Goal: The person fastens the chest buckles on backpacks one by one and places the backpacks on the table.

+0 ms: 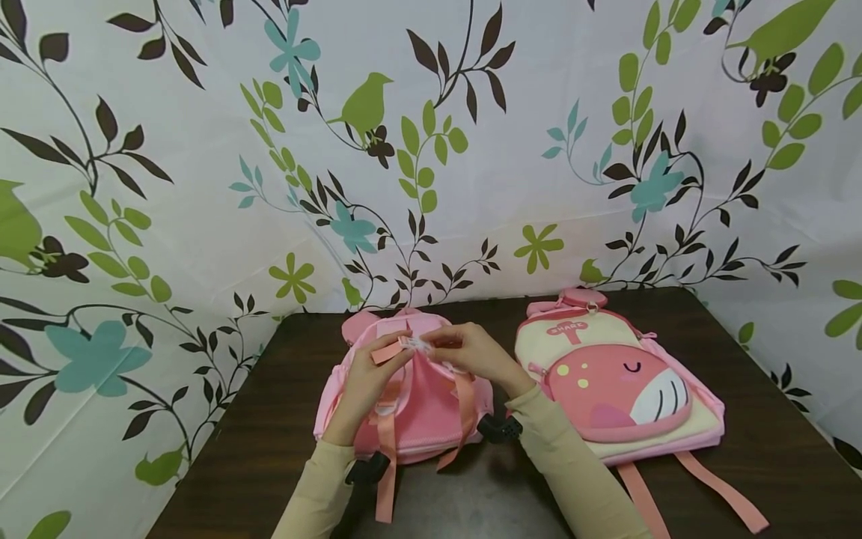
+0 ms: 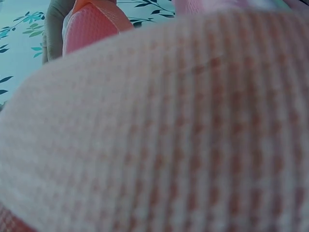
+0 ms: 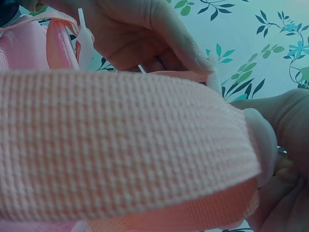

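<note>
A pink backpack point(image 1: 431, 404) lies with its shoulder straps facing up. Above it both hands come close together at a white plastic buckle point(image 1: 419, 343) on peach webbing. My left hand point(image 1: 378, 374) pinches one buckle half with its webbing between thumb and fingers; the loose end point(image 1: 390, 350) sticks out past them. My right hand point(image 1: 481, 358) pinches the other white buckle half point(image 3: 262, 140), from which wide webbing point(image 3: 125, 140) runs. Webbing point(image 2: 169, 135) hides most of the left wrist view. Whether the halves are joined cannot be seen.
On the right lies a second backpack point(image 1: 539, 340), cream and pink with a whale pocket point(image 1: 606, 393), its straps point(image 1: 720, 490) trailing forward. Both bags rest on a dark wooden table point(image 1: 249, 457). Behind stands a leaf-and-bird patterned curtain point(image 1: 458, 187).
</note>
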Demonstrator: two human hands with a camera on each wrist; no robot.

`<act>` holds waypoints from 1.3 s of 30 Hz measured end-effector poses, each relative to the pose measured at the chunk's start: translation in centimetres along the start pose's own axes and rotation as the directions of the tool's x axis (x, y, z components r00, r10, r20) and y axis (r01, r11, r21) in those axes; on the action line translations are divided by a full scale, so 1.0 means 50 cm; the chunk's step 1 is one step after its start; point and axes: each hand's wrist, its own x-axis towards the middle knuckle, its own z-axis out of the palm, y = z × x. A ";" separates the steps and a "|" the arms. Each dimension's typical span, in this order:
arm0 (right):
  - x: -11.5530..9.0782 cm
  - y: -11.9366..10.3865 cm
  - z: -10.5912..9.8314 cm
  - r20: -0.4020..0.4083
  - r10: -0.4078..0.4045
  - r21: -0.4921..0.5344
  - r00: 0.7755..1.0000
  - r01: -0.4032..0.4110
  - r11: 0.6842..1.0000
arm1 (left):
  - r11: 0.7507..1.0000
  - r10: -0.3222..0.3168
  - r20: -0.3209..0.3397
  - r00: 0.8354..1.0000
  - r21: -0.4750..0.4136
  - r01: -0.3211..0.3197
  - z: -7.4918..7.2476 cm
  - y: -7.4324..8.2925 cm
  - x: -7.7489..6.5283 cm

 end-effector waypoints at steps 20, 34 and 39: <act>-0.003 -0.002 -0.001 0.000 0.012 -0.011 1.000 -0.012 1.000 | 0.996 -0.065 0.003 0.998 0.057 0.065 -0.012 0.015 -0.010; -0.008 0.002 0.006 -0.011 -0.008 -0.016 1.000 0.007 1.000 | 0.993 -0.072 0.010 0.997 0.097 0.071 -0.014 0.009 -0.017; -0.005 -0.006 0.002 -0.018 -0.035 -0.023 0.999 0.035 0.999 | 0.991 -0.041 0.003 0.999 0.130 0.041 -0.022 -0.002 -0.005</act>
